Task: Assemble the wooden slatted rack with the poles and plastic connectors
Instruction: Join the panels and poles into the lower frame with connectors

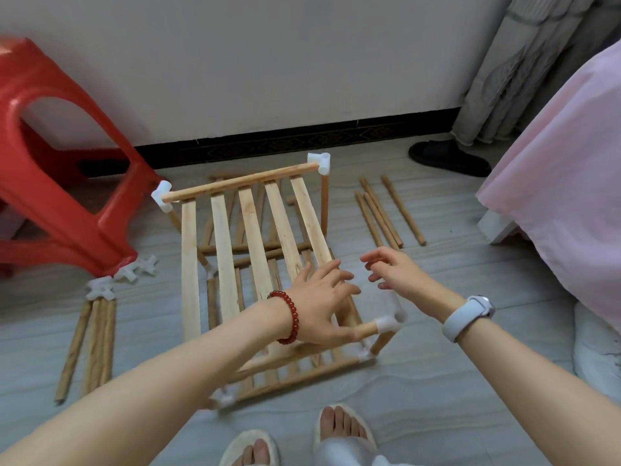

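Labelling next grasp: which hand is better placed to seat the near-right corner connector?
Right, probably. The right hand hovers open just above the near-right connector holding nothing, while the left hand already rests on the front pole beside it, so it can brace the rack.

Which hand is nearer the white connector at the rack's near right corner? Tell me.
Left. The left hand rests on the pole that plugs into the white connector; the right hand hovers above and behind it, touching nothing.
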A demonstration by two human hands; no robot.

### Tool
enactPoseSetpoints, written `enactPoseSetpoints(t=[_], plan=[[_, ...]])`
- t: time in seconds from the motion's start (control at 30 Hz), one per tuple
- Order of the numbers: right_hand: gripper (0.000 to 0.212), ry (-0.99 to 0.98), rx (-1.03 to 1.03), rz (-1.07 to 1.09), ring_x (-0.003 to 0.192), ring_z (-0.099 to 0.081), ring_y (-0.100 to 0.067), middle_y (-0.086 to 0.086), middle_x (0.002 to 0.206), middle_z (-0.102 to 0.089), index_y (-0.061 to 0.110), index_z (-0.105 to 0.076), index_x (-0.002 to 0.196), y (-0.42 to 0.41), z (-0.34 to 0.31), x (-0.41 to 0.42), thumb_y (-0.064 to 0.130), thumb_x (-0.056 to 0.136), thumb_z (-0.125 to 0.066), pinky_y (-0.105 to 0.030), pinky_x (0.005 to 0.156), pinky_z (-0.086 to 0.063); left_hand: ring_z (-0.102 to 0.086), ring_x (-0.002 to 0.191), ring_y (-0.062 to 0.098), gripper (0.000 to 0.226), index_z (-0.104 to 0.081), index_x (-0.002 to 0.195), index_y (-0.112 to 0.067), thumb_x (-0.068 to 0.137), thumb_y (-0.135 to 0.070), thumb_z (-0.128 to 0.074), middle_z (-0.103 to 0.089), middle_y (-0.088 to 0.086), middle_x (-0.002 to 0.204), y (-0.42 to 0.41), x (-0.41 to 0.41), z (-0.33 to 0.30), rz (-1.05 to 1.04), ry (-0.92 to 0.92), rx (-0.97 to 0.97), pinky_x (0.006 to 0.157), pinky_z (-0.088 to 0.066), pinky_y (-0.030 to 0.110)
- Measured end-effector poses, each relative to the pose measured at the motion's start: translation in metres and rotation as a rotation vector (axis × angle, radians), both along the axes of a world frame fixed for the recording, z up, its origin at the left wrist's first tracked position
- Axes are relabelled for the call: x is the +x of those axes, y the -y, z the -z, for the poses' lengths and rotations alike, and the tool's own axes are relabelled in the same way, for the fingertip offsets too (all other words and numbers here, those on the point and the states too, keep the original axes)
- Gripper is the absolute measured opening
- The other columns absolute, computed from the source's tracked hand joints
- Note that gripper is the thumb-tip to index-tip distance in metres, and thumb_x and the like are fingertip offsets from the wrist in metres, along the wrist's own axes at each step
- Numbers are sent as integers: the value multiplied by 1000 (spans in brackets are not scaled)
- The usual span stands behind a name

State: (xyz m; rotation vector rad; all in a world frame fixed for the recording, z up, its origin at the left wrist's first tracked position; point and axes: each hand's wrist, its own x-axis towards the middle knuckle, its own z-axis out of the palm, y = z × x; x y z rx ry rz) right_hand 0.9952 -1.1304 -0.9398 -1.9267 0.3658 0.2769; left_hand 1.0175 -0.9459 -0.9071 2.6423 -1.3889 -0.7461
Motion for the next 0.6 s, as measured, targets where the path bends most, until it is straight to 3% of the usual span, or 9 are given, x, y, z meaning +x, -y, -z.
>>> enactPoseSetpoints(t=[0.17,0.3,0.47,0.53,0.6], plan=[[19,132,-20,83,74,-57,-9,4,92,-58,25,-53,102,3,-7,81,14,93,-40,-23,63,-44,-28,134,18,48,-44,134,-21,92,-44,-47,-37,0,143,-12,75,-26,-186,216,-140,112,-22,39],[27,273,-152,81,78,-55,-8,3,99,-57,23,-52,115,4,-10,141,15,94,-36,-23,67,-42,-41,123,22,40,-45,132,-18,94,-30,-44,-44,4,133,-10,142,-29,-441,332,-215,102,-37,41],[35,382,-293,-25,119,-46,-17,-3,130,-50,17,-48,131,2,-23,212,18,99,-34,-27,96,-35,-36,126,20,42,-39,136,-24,95,-34,-38,-42,-1,136,5,209,-7,-561,395,-216,105,-25,44],[35,321,-257,-87,122,-45,-19,-5,133,-51,13,-50,131,1,-28,233,20,100,-36,-26,95,-35,-41,123,20,41,-38,136,-25,96,-36,-35,-46,-1,133,14,226,2,-566,315,-155,104,-25,44],[34,222,-178,-120,113,-50,-21,-9,125,-55,6,-55,124,2,-27,248,24,99,-39,-25,82,-39,-50,111,19,33,-46,126,-26,97,-37,-34,-54,-2,120,18,235,10,-556,276,-130,94,-32,39]])
